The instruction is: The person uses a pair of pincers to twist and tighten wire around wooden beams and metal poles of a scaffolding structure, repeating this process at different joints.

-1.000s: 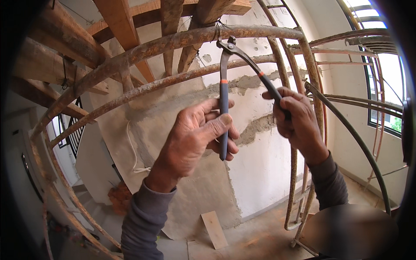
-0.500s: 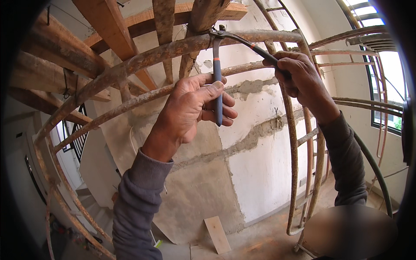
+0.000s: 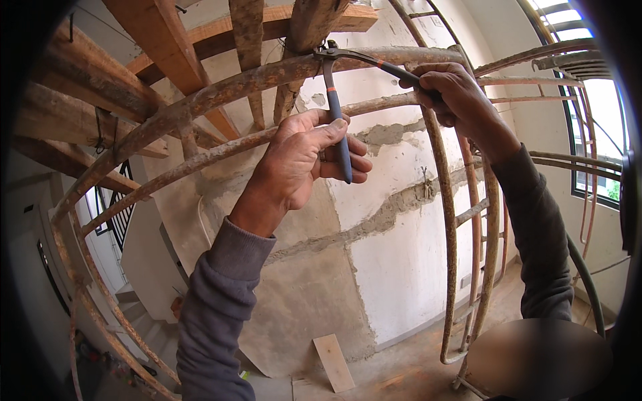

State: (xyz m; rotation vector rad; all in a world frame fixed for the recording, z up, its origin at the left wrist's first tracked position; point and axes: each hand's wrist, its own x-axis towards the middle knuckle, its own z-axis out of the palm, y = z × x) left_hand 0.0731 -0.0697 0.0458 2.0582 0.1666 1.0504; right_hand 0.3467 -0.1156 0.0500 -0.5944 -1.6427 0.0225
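Note:
A pair of long-handled pincers (image 3: 336,100) with dark grey grips and orange bands has its handles spread wide. Its black jaws meet the rusty upper scaffold tube (image 3: 267,75), beside an upright timber post; dark wire seems to be at the jaws, too small to make out. My left hand (image 3: 307,150) pinches the lower handle between thumb and forefinger, the other fingers loosely bent behind it. Wrapped round the end of the other handle, to the right, is my right hand (image 3: 455,100).
Wooden beams (image 3: 167,53) cross overhead at the upper left. A lower scaffold tube (image 3: 221,152) runs behind my left hand. Upright scaffold frames (image 3: 445,234) stand on the right, before a window (image 3: 595,154). Behind is a patched wall (image 3: 401,260); a board (image 3: 333,361) leans near its foot.
The pincers' jaws have shifted slightly left along the tube. My right hand has moved a little left and up, and the lower handle now slants more to the right.

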